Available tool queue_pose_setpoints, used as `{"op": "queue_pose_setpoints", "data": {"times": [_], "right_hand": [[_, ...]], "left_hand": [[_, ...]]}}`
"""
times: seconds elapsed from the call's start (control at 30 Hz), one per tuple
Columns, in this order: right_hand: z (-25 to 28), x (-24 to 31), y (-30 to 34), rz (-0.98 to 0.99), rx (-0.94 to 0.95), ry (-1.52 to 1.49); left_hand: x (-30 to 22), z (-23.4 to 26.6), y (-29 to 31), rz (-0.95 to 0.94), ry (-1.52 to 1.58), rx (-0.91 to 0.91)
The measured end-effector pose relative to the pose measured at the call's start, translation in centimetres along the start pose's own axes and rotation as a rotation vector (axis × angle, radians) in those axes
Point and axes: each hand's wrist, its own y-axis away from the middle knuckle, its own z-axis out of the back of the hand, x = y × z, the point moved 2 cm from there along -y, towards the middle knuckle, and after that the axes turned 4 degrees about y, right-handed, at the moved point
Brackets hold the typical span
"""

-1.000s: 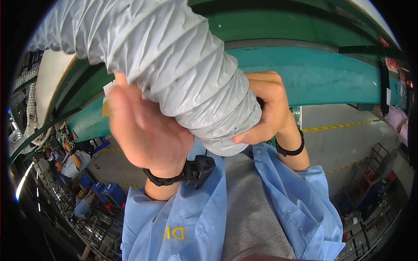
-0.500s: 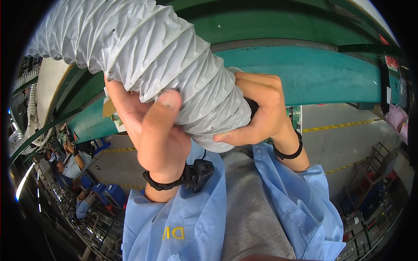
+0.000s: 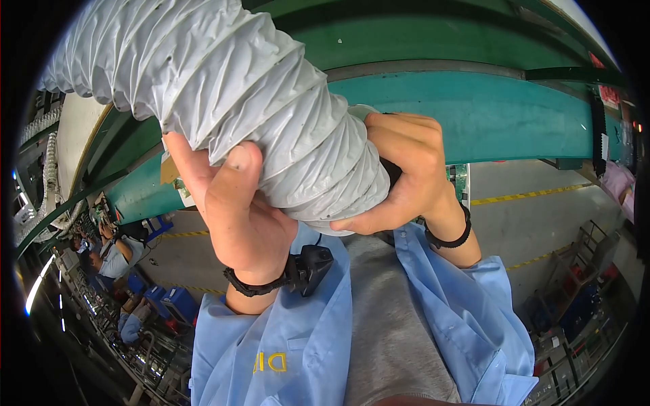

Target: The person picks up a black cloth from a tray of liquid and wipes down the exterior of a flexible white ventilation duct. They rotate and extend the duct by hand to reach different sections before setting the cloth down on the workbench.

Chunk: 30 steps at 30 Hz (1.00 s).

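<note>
Green steel fills the top of the view: a beam [image 3: 487,115] running left to right, curving down toward the left edge. Across it, from upper left to centre, hangs a grey ribbed duct [image 3: 223,88], wide and creased, whose lower end sits right in front of the person's chest and hides most of the beam's middle. Below lies a grey floor [image 3: 542,223] with yellow lines, racks of bins at lower right, and seated workers [image 3: 112,247] in blue at lower left, well apart from the duct. A blue shirt [image 3: 271,352] hangs open over a grey one at the bottom.

Both hands clasp the duct's end. The left hand [image 3: 237,216] wraps it from the left, thumb pressed flat on the ribs, palm tight against the fabric. The right hand [image 3: 406,176] curls round the right side, fingers closed on the rim; what lies under them is hidden. Each wrist bears a black band, the left one with a small black device [image 3: 308,267].
</note>
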Motion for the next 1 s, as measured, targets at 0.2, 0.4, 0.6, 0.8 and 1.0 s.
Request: {"op": "queue_pose_setpoints", "data": {"times": [0.2, 0.4, 0.6, 0.8, 1.0], "right_hand": [[0.0, -0.2, 0.1, 0.011, 0.012, -0.002], [-0.2, -0.1, 0.3, -0.001, 0.009, -0.02], [-0.7, 0.2, 0.2, -0.05, -0.004, -0.043], [-0.3, -0.3, 0.7, -0.098, 0.038, 0.005], [-0.6, -0.2, 0.5, -0.148, 0.036, -0.026]], "left_hand": [[0.2, 1.1, 0.3, 0.068, 0.177, 0.009], [0.0, 1.4, 0.4, 0.115, 0.38, 0.072], [-0.6, 1.0, 0.2, 0.107, 0.423, 0.031], [0.2, 3.4, -0.6, -0.119, 0.144, -0.178], [2.5, 9.3, -1.2, -0.05, -0.121, -0.227]]}}
